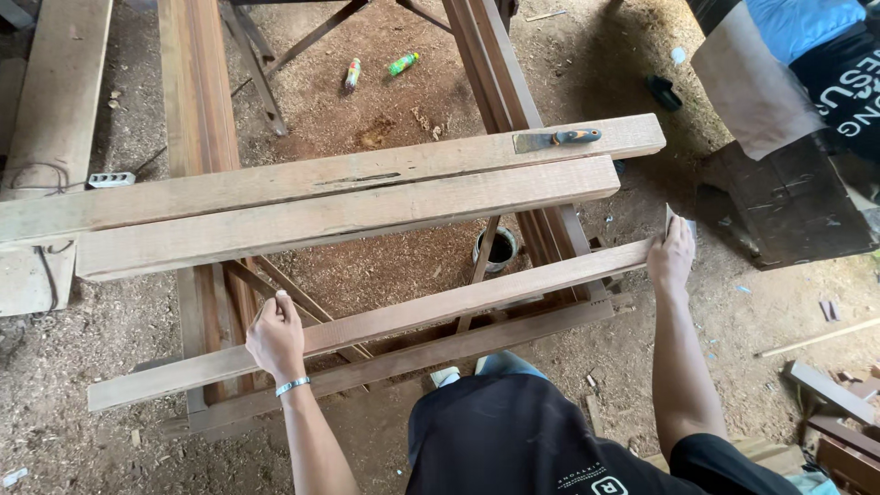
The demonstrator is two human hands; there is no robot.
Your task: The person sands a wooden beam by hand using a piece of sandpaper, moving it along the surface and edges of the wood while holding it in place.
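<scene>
Down at the left, a pale plastic block [111,180] sits on a plank at the far left, beside a loop of dark cord [37,174]. The left hand [274,335] wears a light wristband [292,386] and is curled over the near long edge of a long wooden batten [412,316], fingers closed on it, forearm reaching up from below. This batten lies slanted across a frame of dark timbers [197,101] that serves as the worktop, its right end higher in view than its left. Beyond it two wider boards [348,197] lie side by side across the same frame. On the sawdust floor past them lie two small bottles, one white with a coloured label [352,73], one green [402,63]. A tin can [500,249] stands under the frame. A putty knife [557,138] with an orange and black handle rests near the far board's right end. The right hand [671,258], arm stretched straight, grips the batten's right end, fingers wrapped closed on it.
</scene>
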